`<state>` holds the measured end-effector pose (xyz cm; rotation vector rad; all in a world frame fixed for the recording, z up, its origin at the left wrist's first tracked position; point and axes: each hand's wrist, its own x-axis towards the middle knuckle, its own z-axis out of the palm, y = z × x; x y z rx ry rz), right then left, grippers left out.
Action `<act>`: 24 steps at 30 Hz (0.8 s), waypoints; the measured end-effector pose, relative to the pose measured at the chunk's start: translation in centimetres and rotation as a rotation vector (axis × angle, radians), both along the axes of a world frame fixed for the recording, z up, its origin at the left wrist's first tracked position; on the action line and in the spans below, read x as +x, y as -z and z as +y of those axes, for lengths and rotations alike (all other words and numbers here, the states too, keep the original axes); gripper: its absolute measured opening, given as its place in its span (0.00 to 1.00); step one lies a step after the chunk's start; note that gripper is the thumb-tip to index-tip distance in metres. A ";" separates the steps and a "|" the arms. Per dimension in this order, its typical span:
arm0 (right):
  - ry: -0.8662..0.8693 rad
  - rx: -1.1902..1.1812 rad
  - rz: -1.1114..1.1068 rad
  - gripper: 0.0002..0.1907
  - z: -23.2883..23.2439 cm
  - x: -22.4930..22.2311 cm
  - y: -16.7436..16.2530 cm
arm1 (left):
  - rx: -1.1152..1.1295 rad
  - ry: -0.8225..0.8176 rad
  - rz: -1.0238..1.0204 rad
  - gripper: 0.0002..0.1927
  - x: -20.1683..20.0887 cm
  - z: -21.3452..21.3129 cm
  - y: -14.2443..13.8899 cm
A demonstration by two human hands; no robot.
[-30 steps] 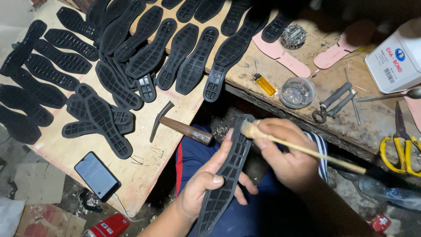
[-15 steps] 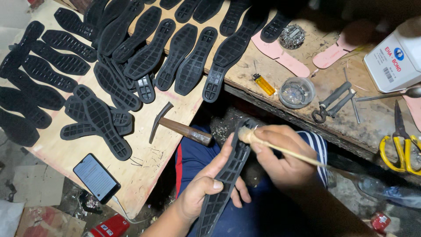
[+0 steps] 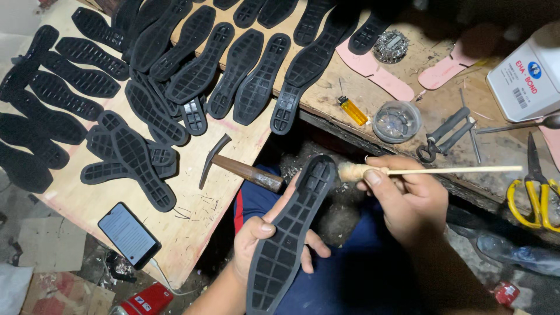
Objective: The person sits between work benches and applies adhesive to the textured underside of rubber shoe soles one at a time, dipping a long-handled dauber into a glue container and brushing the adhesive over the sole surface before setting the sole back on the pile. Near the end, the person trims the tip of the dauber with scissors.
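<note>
The left hand [image 3: 265, 248] holds one black rubber sole [image 3: 289, 233] over the lap, tread side up. The grip is closed: thumb across the tread at mid-length, fingers wrapped under the far edge. The sole appears light, thin and flexible; judged from its moulded rubber, it bends along its length but resists crushing. The ribbed tread gives good friction, so slipping is unlikely. The waist, where the grip sits now, is the sound holding point, since it leaves heel and toe free.

The right hand [image 3: 402, 195] is closed on one thin wooden stick [image 3: 449, 170], its swab-like tip [image 3: 352, 171] just beside the heel end, above the left grip.

Count:
- Sole in hand: one.
- Loose soles [image 3: 198, 64] on the desk [image 3: 192, 216], beyond the left grip: many, overlapping; exact number cannot be told.
- Hammer [image 3: 236, 169]: one, just beyond the left grip.
- Phone [image 3: 129, 235]: one.
- Lighter [image 3: 353, 111]: one.
- Yellow-handled scissors [image 3: 534, 192]: one pair, past the right grip.
- Pink insoles [image 3: 373, 69]: two visible.
</note>
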<state>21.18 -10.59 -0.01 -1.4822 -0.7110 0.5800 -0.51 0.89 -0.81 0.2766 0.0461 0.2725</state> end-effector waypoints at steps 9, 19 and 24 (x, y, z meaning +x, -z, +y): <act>-0.015 0.111 -0.081 0.10 0.4 0.2 0.2 | -0.342 0.132 -0.177 0.59 -0.3 0.3 0.1; -0.031 0.057 -0.657 0.07 0.7 -0.1 -2.7 | -0.381 0.108 -0.164 0.60 0.1 0.3 0.1; -0.081 -0.012 -0.476 0.05 0.7 0.0 -3.4 | -0.367 0.110 -0.170 0.60 0.0 0.5 0.4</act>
